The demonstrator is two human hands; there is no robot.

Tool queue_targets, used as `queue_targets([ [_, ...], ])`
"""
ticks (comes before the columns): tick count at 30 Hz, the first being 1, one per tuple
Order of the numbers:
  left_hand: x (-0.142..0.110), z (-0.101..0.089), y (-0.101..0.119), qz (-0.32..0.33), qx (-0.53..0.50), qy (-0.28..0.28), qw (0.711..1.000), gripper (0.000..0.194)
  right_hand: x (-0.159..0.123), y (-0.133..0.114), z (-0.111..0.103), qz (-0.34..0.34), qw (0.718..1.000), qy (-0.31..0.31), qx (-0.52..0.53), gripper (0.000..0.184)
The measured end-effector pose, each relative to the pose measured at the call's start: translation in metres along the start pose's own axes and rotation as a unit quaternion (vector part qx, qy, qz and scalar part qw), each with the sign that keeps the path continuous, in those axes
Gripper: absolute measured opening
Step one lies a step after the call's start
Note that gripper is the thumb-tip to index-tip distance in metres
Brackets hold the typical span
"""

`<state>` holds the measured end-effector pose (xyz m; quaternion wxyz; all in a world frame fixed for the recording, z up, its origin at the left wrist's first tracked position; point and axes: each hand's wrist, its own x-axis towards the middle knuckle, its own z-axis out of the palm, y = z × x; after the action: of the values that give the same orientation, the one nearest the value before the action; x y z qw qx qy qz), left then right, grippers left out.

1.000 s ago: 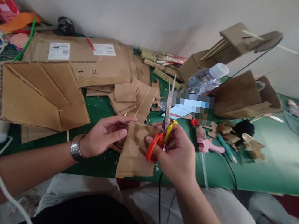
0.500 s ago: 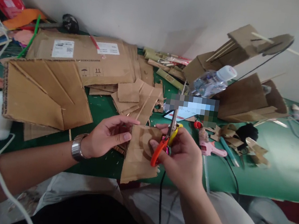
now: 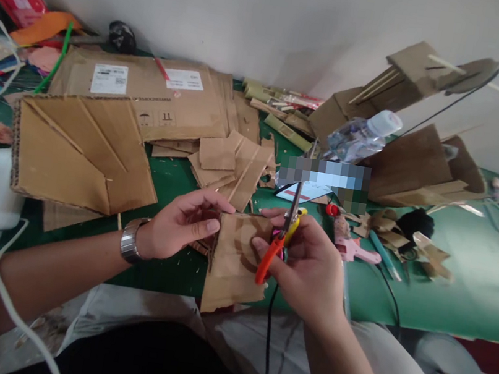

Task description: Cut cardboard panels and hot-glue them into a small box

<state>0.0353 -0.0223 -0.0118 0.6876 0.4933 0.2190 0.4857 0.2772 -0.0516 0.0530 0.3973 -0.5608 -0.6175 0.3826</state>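
Across the green worktop [image 3: 482, 290], I see the cardboard piece [image 3: 234, 263] at lower centre now bent more, suggesting shaping over cutting, right fingers [image 3: 261, 247] gripping it and scissors [image 3: 269, 260], left fingers [image 3: 213, 198] spread at its edge.

Brown cardboard piece [image 3: 235, 263], roughly rectangular (lower edge uneven). Scissors [image 3: 290, 218], orange-and-yellow-handled, at its right side, blades pointing forward.

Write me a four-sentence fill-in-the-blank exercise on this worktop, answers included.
1. The right hand holds orange-handled ____.
2. The left hand is at the edge of a brown ____ piece.
3. The glue gun is coloured ____.
4. The plastic bottle has a ____ cap.

Missing words: scissors; cardboard; pink; white.
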Motion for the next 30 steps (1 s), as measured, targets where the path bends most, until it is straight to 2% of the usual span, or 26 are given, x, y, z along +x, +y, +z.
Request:
queue_targets([
  [3,0.0,0.004,0.0,0.015,0.011,0.018,1.0,0.032,-0.002,0.005,0.002,-0.005,1.0,0.006,-0.028,0.032],
  [7,0.001,0.008,0.001,0.015,0.075,0.083,0.994,0.025,-0.004,0.009,0.005,0.0,0.999,0.004,-0.05,0.035],
  [11,0.001,0.009,0.004,0.031,0.118,0.109,0.986,0.024,-0.002,0.004,0.005,0.002,1.0,0.011,-0.022,0.031],
  [17,0.001,0.009,0.008,0.092,0.152,0.104,0.979,0.023,0.001,-0.01,0.0,0.02,0.997,-0.012,0.079,0.023],
  [24,-0.003,0.008,0.007,0.113,0.17,0.09,0.975,0.026,-0.001,-0.015,-0.001,-0.006,0.998,0.017,0.061,0.03],
  [30,-0.003,0.007,0.004,0.107,0.179,0.077,0.975,0.025,0.0,-0.014,0.0,0.006,0.997,0.011,0.078,0.027],
])
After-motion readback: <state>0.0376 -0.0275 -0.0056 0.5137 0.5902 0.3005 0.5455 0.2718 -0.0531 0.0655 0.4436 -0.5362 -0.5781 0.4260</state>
